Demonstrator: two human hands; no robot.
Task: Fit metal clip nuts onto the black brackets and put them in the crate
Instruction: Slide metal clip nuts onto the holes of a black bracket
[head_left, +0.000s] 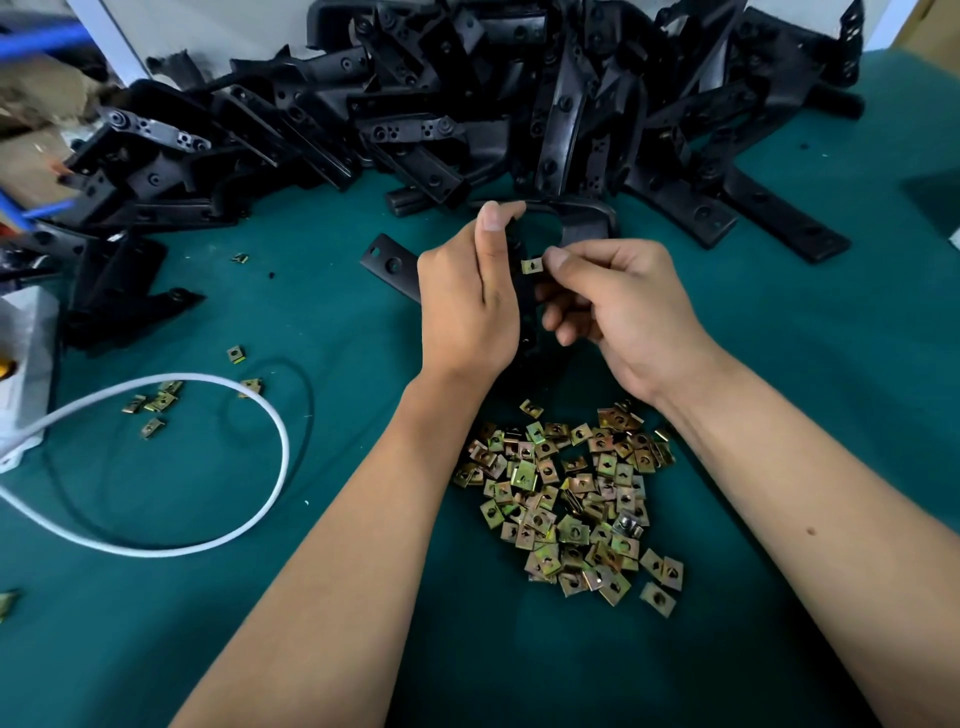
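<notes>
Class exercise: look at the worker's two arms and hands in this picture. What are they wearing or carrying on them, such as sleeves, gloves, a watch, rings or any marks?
Both forearms are bare as far as the frame shows: no sleeves are visible. The left hand and right hand wear no gloves, and no watch, bracelet or ring shows. Fingernails are short and unpainted. The right forearm bears one small dark spot, like a mole.

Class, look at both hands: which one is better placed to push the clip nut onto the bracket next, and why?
The right hand. It already pinches a clip nut at the edge of the black bracket, while the left hand grips that bracket and steadies it. The left probably should keep holding.
</notes>
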